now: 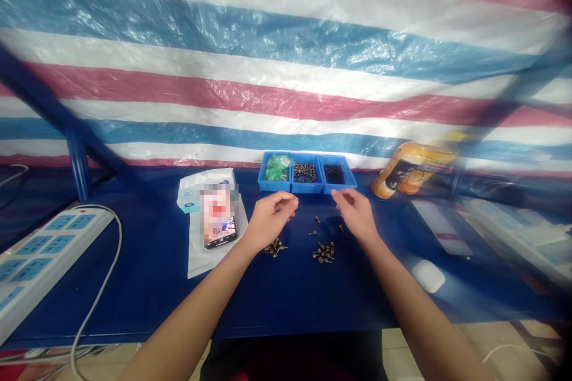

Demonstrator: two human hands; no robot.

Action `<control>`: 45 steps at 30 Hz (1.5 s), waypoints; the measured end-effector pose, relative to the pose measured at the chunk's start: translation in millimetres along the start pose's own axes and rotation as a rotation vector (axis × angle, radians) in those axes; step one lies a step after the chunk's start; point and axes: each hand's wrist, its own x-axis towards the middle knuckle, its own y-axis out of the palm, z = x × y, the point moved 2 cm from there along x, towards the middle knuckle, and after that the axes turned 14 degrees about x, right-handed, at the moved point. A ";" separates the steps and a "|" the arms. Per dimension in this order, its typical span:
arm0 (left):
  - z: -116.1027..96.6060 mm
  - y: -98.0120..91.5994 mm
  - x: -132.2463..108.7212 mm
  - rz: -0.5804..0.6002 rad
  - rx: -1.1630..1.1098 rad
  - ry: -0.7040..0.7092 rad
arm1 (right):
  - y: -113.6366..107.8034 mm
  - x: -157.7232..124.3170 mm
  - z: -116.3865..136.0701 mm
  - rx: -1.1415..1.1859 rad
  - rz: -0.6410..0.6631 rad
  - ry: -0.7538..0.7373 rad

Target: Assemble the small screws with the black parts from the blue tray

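Three joined blue bins stand at the back of the blue table: the left bin [276,186] has green items in clear plastic, the middle bin [307,188] small metal parts, the right bin [340,188] dark screws. My left hand [273,214] is just in front of the left bin, fingers curled and closed; what they hold, if anything, is too small to name. In front of the right bin, my right hand [355,209] pinches thumb and fingers together, its contents unclear. One pile of small metal parts [276,247] lies by my left wrist, another pile [323,252] between my forearms. A few loose parts [313,233] lie behind it.
A phone [220,220] rests on white packaging [199,256] at the left. Beyond it are a power strip [40,250] and its white cable [107,280]. At the right are an orange bottle [409,169], a white case [428,275] and a flat pale object [442,229].
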 end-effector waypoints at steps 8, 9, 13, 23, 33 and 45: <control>0.1 -0.8 -0.2 0.001 0.012 0.001 | -29.4 -40.8 26.6 -0.463 0.690 -0.391; -0.5 -0.6 -0.4 0.005 0.013 0.005 | -33.3 -47.7 23.7 -0.546 0.717 -0.414; -1.7 0.4 -0.8 0.006 0.037 0.009 | -42.0 -65.1 9.1 -0.747 0.688 -0.456; -1.4 0.6 -0.9 -0.008 0.093 0.036 | -58.1 -68.5 9.6 -0.647 0.570 -0.452; -1.3 0.2 -0.8 -0.034 0.116 0.047 | -11.1 -21.7 64.3 -0.166 0.416 -0.320; -7.7 -4.3 -3.3 -0.040 0.186 0.077 | 14.5 -1.1 -3.6 0.061 0.160 0.000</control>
